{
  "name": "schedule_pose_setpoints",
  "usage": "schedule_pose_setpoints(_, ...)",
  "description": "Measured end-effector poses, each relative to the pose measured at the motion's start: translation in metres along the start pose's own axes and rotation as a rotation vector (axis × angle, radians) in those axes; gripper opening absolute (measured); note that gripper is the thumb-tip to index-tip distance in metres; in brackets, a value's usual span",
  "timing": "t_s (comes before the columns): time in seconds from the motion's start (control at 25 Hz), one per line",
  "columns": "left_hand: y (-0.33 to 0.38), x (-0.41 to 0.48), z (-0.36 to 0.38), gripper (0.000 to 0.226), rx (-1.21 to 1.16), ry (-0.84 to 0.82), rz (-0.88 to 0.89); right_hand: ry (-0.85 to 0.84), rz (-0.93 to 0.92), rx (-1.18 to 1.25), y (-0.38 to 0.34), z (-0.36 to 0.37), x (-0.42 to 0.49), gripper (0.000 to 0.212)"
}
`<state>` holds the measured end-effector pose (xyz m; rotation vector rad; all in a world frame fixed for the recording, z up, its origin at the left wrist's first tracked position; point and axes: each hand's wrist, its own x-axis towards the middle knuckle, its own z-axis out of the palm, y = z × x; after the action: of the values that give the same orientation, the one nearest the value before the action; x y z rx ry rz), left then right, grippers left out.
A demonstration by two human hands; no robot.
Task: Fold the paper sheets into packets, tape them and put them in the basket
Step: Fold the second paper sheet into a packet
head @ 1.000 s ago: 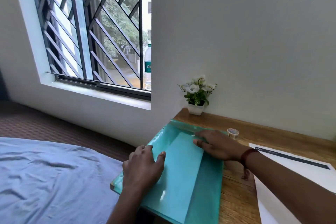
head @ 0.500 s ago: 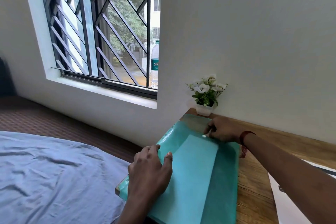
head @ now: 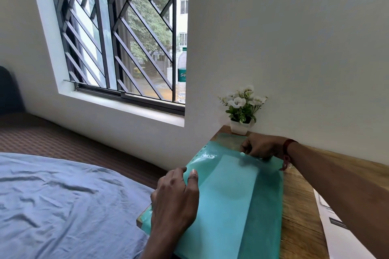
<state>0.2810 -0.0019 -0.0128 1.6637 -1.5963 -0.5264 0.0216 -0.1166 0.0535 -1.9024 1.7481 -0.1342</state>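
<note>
Presently I log the following from the head view. The teal sheet [head: 267,206] lies flat on the left end of the wooden table [head: 299,216], and its near-left corner reaches the table edge. A lighter teal flap [head: 227,195] lies folded over the sheet's middle, running from the far edge toward me. A darker strip of the sheet is exposed to the right of it. The far-left part of the sheet is glossy and shows a row of small punched holes along its edge.

The left hand [head: 174,202] lies palm down on the sheet's left margin. Its thumb rests on top of the sheet and its fingers are bent at the edge. I cannot tell whether they hook beneath it.

The right hand [head: 261,146] is at the sheet's far edge with its fingers curled, pinching the far end of the flap. A red thread band [head: 287,149] is tied round that wrist.

Other items noted:
- A small white pot of white flowers [head: 242,111] stands on the far-left corner of the table against the wall, just beyond the right hand.
- A white printed paper [head: 341,235] lies on the table to the right, well apart from the teal sheet and partly hidden by the right forearm.
- A water bottle [head: 182,73] stands upright on the window sill behind the metal grille [head: 126,33].
- A bed covered with a blue-grey cloth [head: 63,206] lies to the left of the table.
</note>
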Motion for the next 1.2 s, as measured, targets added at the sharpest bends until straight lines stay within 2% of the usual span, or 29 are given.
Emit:
schedule_pose_setpoints(0.24, 0.000, 0.000, 0.000, 0.039, -0.023, 0.012, -0.001, 0.107, -0.037, 0.135, -0.001, -0.001, -0.005, 0.016)
schedule_pose_setpoints(0.36, -0.002, -0.001, 0.001, 0.039, -0.019, 0.025, 0.004, 0.068, -0.054, 0.141, 0.000, -0.001, -0.007, 0.012)
schedule_pose_setpoints(0.48, -0.003, -0.002, 0.001, 0.038, -0.013, 0.040, 0.006, 0.038, -0.055, 0.131, 0.002, 0.000, -0.008, 0.019)
schedule_pose_setpoints(0.6, -0.001, -0.001, 0.001, 0.039, 0.010, 0.027, 0.012, 0.043, -0.045, 0.121, -0.003, -0.002, -0.011, 0.008)
schedule_pose_setpoints(0.68, -0.002, 0.000, 0.002, 0.037, 0.016, 0.017, 0.011, 0.126, -0.035, 0.054, -0.006, -0.003, -0.014, 0.016)
schedule_pose_setpoints(0.8, -0.003, 0.000, 0.002, 0.036, 0.030, 0.013, 0.020, 0.338, -0.016, 0.110, -0.009, -0.002, -0.021, 0.009)
schedule_pose_setpoints(0.92, -0.002, -0.001, 0.003, 0.037, 0.057, -0.001, 0.020, 0.520, -0.083, 0.073, -0.012, -0.003, -0.026, 0.004)
schedule_pose_setpoints(1.08, -0.002, -0.001, 0.003, 0.040, 0.136, -0.027, 0.032, 0.678, -0.149, 0.093, -0.013, -0.003, -0.029, 0.023)
schedule_pose_setpoints(1.2, -0.002, -0.002, 0.003, 0.039, 0.158, -0.035, 0.044, 0.818, -0.163, 0.069, -0.012, -0.005, -0.029, 0.028)
